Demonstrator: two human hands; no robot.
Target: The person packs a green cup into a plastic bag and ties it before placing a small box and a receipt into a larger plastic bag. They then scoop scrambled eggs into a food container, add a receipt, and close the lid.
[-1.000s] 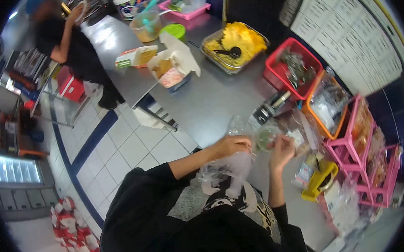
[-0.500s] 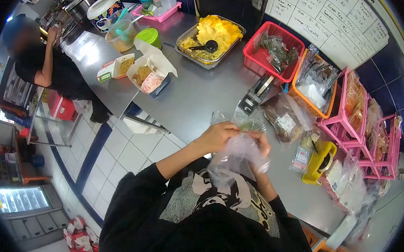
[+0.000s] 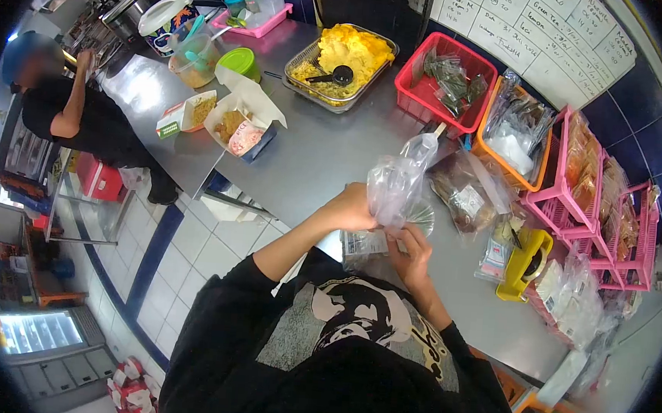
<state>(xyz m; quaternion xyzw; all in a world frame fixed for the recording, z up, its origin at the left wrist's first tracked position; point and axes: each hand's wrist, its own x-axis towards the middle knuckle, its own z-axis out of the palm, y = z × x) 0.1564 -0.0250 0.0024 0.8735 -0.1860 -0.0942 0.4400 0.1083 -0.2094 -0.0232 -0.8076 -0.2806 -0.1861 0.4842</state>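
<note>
A clear plastic bag (image 3: 395, 186) stands up from my fingers over the steel counter's front edge. My left hand (image 3: 352, 206) is closed round its left side. On the right, my right hand (image 3: 411, 252) pinches at the bag's lower end, with thumb and forefinger together. Just behind the right fingers lies a shiny clear packet (image 3: 422, 215), partly hidden. Below my left hand a printed clear packet (image 3: 364, 243) sits at the counter's edge. Right of the bag is a large plastic bag of brown contents (image 3: 466, 197).
A foil tray of yellow rice (image 3: 357, 59) with a black scoop, a red basket (image 3: 443, 84), an orange basket (image 3: 516, 135) and pink baskets (image 3: 570, 192) line the back. Open food boxes (image 3: 240, 127) stand left, a yellow tape dispenser (image 3: 525, 266) right. A co-worker (image 3: 84, 109) stands far left.
The clear bag has swung from hanging toward my chest to standing up away from me, over the black dispenser. My right hand has moved down and nearer to me.
</note>
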